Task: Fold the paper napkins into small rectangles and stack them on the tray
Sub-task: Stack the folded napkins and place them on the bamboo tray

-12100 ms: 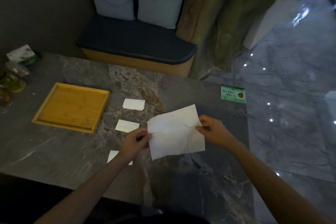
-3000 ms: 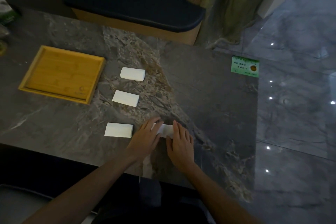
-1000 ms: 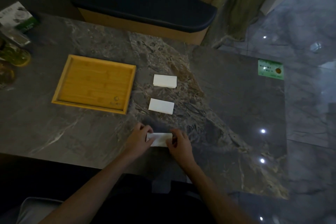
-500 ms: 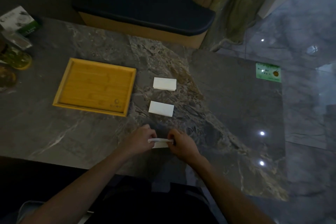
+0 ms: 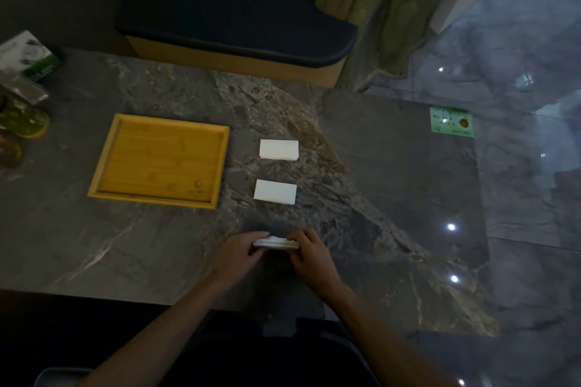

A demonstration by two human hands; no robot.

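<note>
A small stack of folded white napkins (image 5: 276, 242) is held edge-on just above the dark marble table (image 5: 393, 185), near its front edge. My left hand (image 5: 240, 253) grips the stack's left end and my right hand (image 5: 309, 253) grips its right end. Two more folded napkins lie flat farther back: the nearer folded napkin (image 5: 275, 192) and the far folded napkin (image 5: 279, 149). The bamboo tray (image 5: 107, 166) sits to their left with nothing on it.
Jars and a green-and-white box (image 5: 30, 58) crowd the table's left edge. A green card (image 5: 451, 121) lies at the far right corner. A cushioned bench (image 5: 235, 28) stands behind the table, and glossy floor lies to the right.
The napkin was folded small and pressed flat, then set on the nearest folded napkin. Over the last second both hands closed on that stack's ends and lifted it off the table.
</note>
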